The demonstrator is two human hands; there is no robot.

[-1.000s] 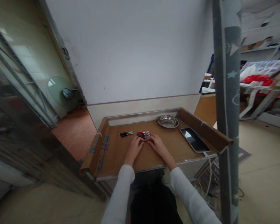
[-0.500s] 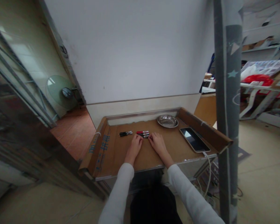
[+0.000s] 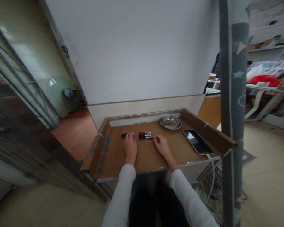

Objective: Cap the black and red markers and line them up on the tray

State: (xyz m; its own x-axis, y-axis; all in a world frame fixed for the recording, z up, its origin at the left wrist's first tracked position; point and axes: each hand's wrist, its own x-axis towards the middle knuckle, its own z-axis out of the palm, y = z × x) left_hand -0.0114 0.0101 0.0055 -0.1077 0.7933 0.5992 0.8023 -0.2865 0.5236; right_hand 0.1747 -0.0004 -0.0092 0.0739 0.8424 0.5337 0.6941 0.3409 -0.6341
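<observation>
On the cardboard-covered table (image 3: 146,157), a red marker (image 3: 144,133) lies just beyond black markers (image 3: 145,137), side by side in a small group. My right hand (image 3: 160,143) rests at the right end of this group, its fingers bent close to the marker tips; whether it grips one is too small to tell. More black markers (image 3: 124,135) lie to the left. Over their near right side is my left hand (image 3: 131,145), with its fingertips reaching onto them and partly covering them.
A round metal dish (image 3: 170,122) stands at the back right. Nearer, a phone (image 3: 198,142) lies with a white cable (image 3: 212,176) running off the front edge. Raised cardboard flaps line both sides, and a wrapped grey pole (image 3: 234,110) rises at the right.
My left hand has moved left from the middle group to the left markers, leaving the middle group in fuller view. My right hand has shifted slightly right.
</observation>
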